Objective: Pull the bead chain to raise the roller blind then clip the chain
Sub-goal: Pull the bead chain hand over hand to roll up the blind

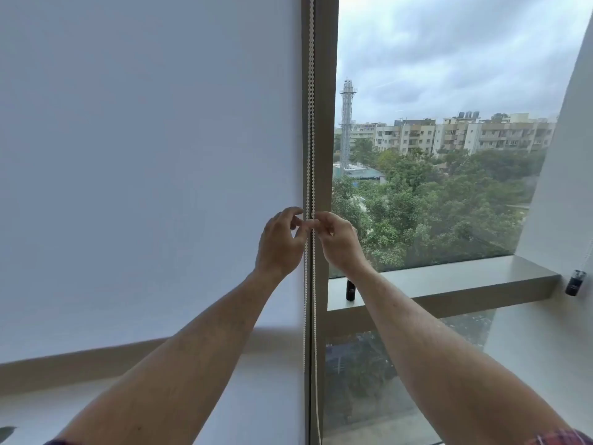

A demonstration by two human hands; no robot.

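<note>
Both bare forearms reached up from the bottom of the frame. The left hand (pixel 280 244) had loosely curled fingers right at the bead chain (pixel 310 123), thumb and forefinger nearly pinched around it. The right hand (pixel 337 240) pinched the same chain from the other side, fingertips touching the strands. The chain hung along the window frame (pixel 324 139), just right of the roller blind (pixel 144 155), which was lowered well past the hands. A small dark bottle (pixel 350 289) stood on the sill (pixel 449 281) behind.

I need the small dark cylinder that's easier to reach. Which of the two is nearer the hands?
The one standing on the sill just beside the right hand's forearm. The other is far right, on the wall.
</note>
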